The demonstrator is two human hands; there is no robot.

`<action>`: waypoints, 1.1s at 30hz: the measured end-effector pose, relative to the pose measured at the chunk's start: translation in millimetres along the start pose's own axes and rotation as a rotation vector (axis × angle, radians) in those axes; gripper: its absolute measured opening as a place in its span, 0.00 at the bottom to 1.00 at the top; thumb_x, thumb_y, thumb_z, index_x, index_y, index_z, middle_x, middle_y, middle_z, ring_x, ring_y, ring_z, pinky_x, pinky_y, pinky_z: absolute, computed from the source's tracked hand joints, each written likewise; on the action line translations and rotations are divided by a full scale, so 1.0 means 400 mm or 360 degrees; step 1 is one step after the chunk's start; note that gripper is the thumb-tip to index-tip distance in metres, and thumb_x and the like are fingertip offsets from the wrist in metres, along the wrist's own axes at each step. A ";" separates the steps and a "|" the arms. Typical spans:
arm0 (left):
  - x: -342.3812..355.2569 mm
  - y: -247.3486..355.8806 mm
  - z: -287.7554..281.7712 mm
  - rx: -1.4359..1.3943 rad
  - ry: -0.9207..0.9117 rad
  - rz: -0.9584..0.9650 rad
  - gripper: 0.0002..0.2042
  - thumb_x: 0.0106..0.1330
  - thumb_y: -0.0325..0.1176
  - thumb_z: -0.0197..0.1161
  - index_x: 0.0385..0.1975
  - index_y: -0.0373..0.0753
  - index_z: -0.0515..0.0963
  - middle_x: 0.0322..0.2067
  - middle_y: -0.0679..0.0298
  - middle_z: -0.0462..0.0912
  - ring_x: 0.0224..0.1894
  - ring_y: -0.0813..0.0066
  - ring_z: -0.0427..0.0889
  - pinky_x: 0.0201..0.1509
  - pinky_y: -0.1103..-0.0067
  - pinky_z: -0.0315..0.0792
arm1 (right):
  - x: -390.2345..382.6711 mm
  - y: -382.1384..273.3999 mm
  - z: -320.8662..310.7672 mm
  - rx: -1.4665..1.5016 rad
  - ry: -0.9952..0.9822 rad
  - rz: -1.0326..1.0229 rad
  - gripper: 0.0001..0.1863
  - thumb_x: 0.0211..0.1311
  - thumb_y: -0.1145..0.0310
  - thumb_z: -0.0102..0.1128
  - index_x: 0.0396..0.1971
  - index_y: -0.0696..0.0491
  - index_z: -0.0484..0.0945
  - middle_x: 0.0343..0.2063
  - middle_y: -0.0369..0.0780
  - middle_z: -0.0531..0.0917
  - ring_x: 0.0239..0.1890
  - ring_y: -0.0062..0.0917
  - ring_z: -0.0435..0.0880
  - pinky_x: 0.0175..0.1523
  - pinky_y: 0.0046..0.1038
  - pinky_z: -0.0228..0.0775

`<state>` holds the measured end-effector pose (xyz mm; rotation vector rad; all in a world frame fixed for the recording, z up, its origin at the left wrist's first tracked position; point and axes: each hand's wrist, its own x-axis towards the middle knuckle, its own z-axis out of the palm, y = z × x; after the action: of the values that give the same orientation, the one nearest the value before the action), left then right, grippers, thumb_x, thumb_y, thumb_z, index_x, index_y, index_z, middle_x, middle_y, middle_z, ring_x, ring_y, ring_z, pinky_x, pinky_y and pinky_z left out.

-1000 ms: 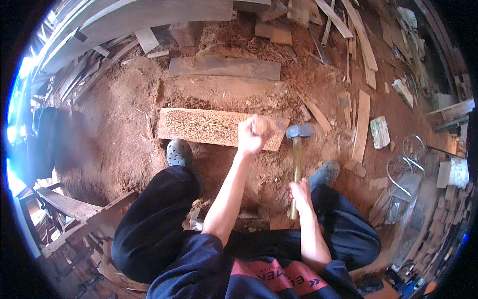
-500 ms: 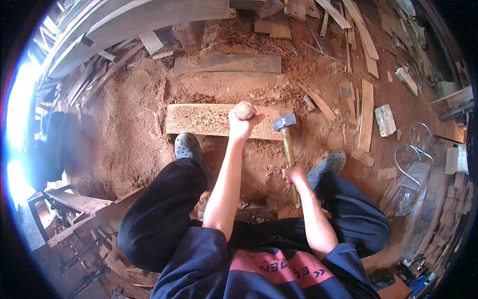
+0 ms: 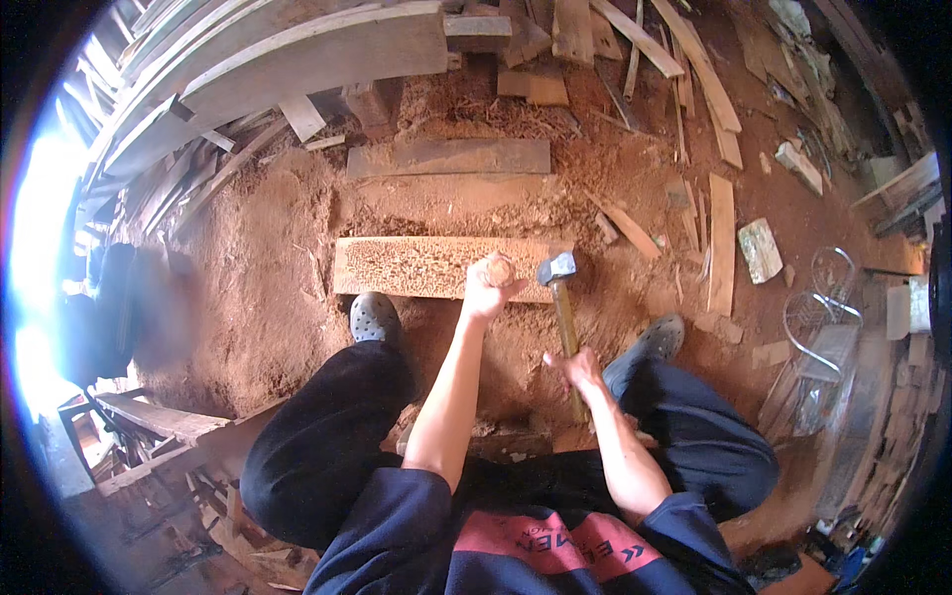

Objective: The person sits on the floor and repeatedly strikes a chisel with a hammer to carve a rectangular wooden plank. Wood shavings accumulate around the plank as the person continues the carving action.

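A pale board (image 3: 397, 266), its face covered in many small chipped marks, lies on the ground in front of me. Over its right half my left hand (image 3: 486, 290) is closed round a tool with a round wooden end (image 3: 500, 268); its lower part is hidden, so its kind does not show. My right hand (image 3: 579, 371) holds the handle of a hammer (image 3: 557, 270), palm against the wood and thumb stretched out to the left. The hammer's blocky metal head is just right of my left fist, apart from it, over the board's right end.
My shoes (image 3: 375, 317) stand near the board's front edge. Beyond it lies a darker plank (image 3: 448, 157) on the reddish dirt floor (image 3: 258, 278). Long stacked boards (image 3: 317, 61) fill the back left. Offcuts, a whitish block (image 3: 760, 250) and a wire frame (image 3: 818, 332) lie to the right.
The whole scene sits lower in the picture as the view tips up. The hammer head has come slightly closer to my left fist. My right hand's grip looks looser, its thumb now out.
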<state>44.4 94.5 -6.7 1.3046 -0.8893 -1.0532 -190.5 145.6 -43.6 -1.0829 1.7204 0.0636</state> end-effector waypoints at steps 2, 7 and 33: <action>0.003 -0.011 0.010 -0.0057 -0.0036 -0.0033 0.13 0.41 0.21 0.71 0.20 0.40 0.72 0.18 0.72 0.71 0.22 0.84 0.67 0.28 0.83 0.65 | 0.010 0.026 -0.011 0.0062 -0.0021 -0.0236 0.19 0.40 0.62 0.73 0.16 0.60 0.71 0.15 0.43 0.77 0.13 0.26 0.74 0.18 0.31 0.65; 0.014 -0.022 -0.028 -0.0119 0.0014 -0.0047 0.12 0.40 0.21 0.70 0.19 0.40 0.71 0.18 0.72 0.71 0.22 0.83 0.68 0.27 0.82 0.65 | -0.174 -0.127 -0.077 0.0742 -0.0242 -0.0261 0.12 0.41 0.79 0.66 0.23 0.57 0.69 0.12 0.35 0.72 0.09 0.17 0.69 0.13 0.22 0.61; -0.003 -0.059 0.025 0.0075 0.0041 -0.0033 0.11 0.37 0.30 0.66 0.21 0.35 0.74 0.18 0.62 0.75 0.22 0.74 0.74 0.29 0.78 0.69 | -0.498 -0.375 -0.244 0.0651 0.0330 -0.0820 0.11 0.36 0.83 0.59 0.16 0.53 0.66 0.14 0.29 0.69 0.16 0.14 0.67 0.22 0.21 0.59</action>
<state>32.3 93.4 -29.3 1.3663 -0.8880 -1.0347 -152.8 131.1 221.1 -1.2110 1.4903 -0.7150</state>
